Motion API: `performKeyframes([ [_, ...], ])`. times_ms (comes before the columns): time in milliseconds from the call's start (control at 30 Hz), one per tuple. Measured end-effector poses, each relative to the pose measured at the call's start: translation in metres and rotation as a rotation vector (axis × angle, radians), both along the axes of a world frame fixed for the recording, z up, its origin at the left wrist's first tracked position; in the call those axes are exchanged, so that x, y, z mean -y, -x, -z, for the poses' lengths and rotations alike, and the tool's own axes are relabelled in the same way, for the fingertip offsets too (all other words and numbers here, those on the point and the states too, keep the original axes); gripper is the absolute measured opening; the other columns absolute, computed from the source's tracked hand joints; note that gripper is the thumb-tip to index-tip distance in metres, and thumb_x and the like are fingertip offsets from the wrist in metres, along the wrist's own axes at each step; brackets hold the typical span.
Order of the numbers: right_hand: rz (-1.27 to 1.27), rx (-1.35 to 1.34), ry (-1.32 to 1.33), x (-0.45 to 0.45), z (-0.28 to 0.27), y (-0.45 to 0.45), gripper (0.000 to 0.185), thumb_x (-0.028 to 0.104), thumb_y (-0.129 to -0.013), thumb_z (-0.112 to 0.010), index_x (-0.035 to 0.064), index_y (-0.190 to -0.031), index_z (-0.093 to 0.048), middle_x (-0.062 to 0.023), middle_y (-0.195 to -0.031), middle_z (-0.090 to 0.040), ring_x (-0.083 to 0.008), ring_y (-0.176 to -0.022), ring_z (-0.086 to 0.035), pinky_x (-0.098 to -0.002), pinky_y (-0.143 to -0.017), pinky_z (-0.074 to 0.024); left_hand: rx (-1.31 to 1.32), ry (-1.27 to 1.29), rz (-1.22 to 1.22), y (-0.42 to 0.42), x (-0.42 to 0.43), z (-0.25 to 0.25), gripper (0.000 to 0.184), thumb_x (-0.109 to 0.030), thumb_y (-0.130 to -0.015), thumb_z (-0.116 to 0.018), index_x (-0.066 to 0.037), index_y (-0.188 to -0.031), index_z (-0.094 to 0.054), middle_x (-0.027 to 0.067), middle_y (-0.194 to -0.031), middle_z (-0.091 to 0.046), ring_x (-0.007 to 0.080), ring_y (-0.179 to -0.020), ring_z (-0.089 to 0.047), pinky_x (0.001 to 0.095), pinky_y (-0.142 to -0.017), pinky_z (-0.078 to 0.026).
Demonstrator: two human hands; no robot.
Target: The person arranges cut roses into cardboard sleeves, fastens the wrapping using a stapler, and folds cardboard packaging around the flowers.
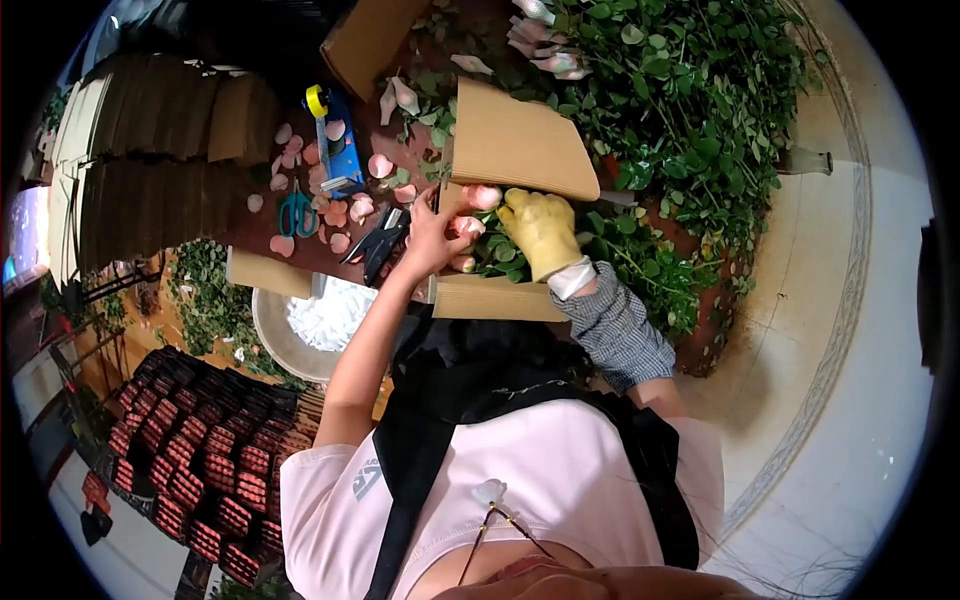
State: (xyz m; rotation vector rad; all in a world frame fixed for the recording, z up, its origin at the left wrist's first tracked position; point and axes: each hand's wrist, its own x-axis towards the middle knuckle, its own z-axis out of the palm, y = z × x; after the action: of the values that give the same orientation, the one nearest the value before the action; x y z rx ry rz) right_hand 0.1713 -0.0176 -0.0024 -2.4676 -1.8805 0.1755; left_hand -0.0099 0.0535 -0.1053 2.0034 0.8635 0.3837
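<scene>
My bare left hand (432, 238) is closed at the heads of pink roses (467, 226), its fingertips on or beside the blooms; the exact grip is too small to tell. My right hand (541, 232), in a yellow glove, curls over the leafy stems just right of another pink rose head (482, 196). The roses lie on brown cardboard, between a raised cardboard flap (520, 145) and a lower cardboard edge (495, 298). A black stapler (380, 243) lies just left of my left hand.
A blue tape dispenser (342, 150), teal scissors (297, 214) and loose petals (380, 165) lie to the left. A basin (268, 318) holds white pieces. Leafy stems (690, 110) pile at the upper right, near a glass bottle (806, 161). Cardboard stacks (150, 130) stand far left.
</scene>
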Motion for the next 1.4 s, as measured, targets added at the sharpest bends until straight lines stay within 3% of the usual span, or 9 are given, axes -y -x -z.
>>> performKeyframes([
  [67, 0.03, -0.071, 0.021, 0.002, -0.031, 0.003, 0.022, 0.032, -0.082, -0.071, 0.0107, -0.082, -0.066, -0.0114, -0.07, -0.067, -0.0293, -0.064, -0.067, -0.0434, -0.058, -0.0527, 0.041, 0.012, -0.042, -0.002, 0.006, 0.004, 0.071, -0.026, -0.076, -0.079, -0.018, -0.141, -0.051, 0.0276, -0.143, -0.032, 0.0457, -0.136, -0.027, 0.0503, -0.112, -0.029],
  [233, -0.092, -0.276, 0.164, 0.008, -0.004, 0.003, 0.027, 0.036, -0.085, -0.065, 0.0094, -0.084, -0.068, -0.0136, -0.08, -0.07, -0.0351, -0.075, -0.068, -0.0471, -0.066, -0.0535, 0.046, -0.01, -0.026, -0.004, 0.007, 0.007, 0.072, -0.027, -0.076, -0.08, -0.017, -0.141, -0.051, 0.0276, -0.144, -0.032, 0.0442, -0.136, -0.029, 0.0491, -0.112, -0.03],
  [500, -0.144, -0.03, 0.026, 0.0, 0.048, 0.001, 0.017, 0.026, -0.084, -0.063, 0.0127, -0.076, -0.067, -0.01, -0.072, -0.07, -0.0295, -0.067, -0.068, -0.0436, -0.064, -0.0533, 0.031, 0.04, -0.043, 0.003, 0.007, 0.008, 0.047, -0.03, -0.075, -0.084, -0.005, -0.111, -0.071, 0.0257, -0.148, -0.03, 0.0404, -0.135, -0.034, 0.045, -0.107, -0.038],
  [700, -0.222, 0.176, 0.584, -0.022, 0.036, 0.025, 0.02, 0.017, -0.091, -0.055, 0.0133, -0.102, -0.072, -0.0059, -0.093, -0.076, -0.0217, -0.085, -0.074, -0.0399, -0.066, -0.0538, 0.03, 0.032, -0.103, 0.007, 0.009, -0.003, 0.037, -0.027, -0.078, -0.082, -0.004, -0.105, -0.071, 0.0253, -0.141, -0.04, 0.0403, -0.131, -0.039, 0.0454, -0.105, -0.039],
  [767, -0.248, 0.177, 0.527, -0.02, 0.031, 0.025, 0.018, 0.016, -0.091, -0.055, 0.0131, -0.096, -0.072, -0.005, -0.086, -0.075, -0.0213, -0.081, -0.073, -0.0396, -0.064, -0.0529, 0.025, 0.055, -0.203, 0.006, 0.002, -0.005, 0.036, -0.027, -0.078, -0.081, -0.004, -0.103, -0.067, 0.025, -0.129, -0.049, 0.0398, -0.127, -0.044, 0.0457, -0.103, -0.039],
  [900, -0.263, 0.163, 0.406, -0.005, 0.043, 0.014, 0.015, 0.019, -0.09, -0.056, 0.0132, -0.088, -0.07, -0.0053, -0.077, -0.073, -0.0244, -0.073, -0.072, -0.0416, -0.064, -0.0523, 0.067, 0.063, -0.138, -0.012, -0.006, 0.002, 0.046, -0.03, -0.076, -0.082, -0.01, -0.114, -0.065, 0.0285, -0.135, -0.043, 0.0443, -0.128, -0.041, 0.0492, -0.105, -0.036],
  [1033, -0.032, -0.042, -0.109, 0.012, 0.025, 0.007, 0.022, 0.032, -0.09, -0.061, 0.0122, -0.098, -0.065, -0.01, -0.07, -0.069, -0.031, -0.064, -0.067, -0.0441, -0.063, -0.0522, 0.079, 0.114, -0.24, -0.021, 0.005, 0.011, 0.043, -0.027, -0.077, -0.083, -0.012, -0.114, -0.068, 0.0254, -0.137, -0.039, 0.0422, -0.126, -0.042, 0.0453, -0.102, -0.041],
  [1233, 0.06, -0.362, 0.005, 0.004, 0.04, -0.004, 0.029, 0.033, -0.09, -0.06, 0.0085, -0.105, -0.063, -0.0141, -0.085, -0.071, -0.0374, -0.078, -0.067, -0.0511, -0.071, -0.052, 0.012, 0.324, -0.222, -0.017, 0.0, -0.001, 0.041, -0.026, -0.078, -0.083, -0.008, -0.113, -0.07, 0.023, -0.138, -0.039, 0.0404, -0.126, -0.043, 0.0433, -0.103, -0.041],
  [1400, -0.027, -0.397, -0.044, 0.013, 0.039, -0.006, 0.036, 0.031, -0.091, -0.059, 0.0114, -0.122, -0.062, -0.0156, -0.095, -0.071, -0.037, -0.086, -0.066, -0.0497, -0.077, -0.052, 0.081, 0.174, -0.245, -0.014, 0.008, 0.003, 0.041, -0.026, -0.078, -0.082, -0.005, -0.112, -0.07, 0.0237, -0.138, -0.041, 0.0397, -0.128, -0.043, 0.0425, -0.105, -0.04],
])
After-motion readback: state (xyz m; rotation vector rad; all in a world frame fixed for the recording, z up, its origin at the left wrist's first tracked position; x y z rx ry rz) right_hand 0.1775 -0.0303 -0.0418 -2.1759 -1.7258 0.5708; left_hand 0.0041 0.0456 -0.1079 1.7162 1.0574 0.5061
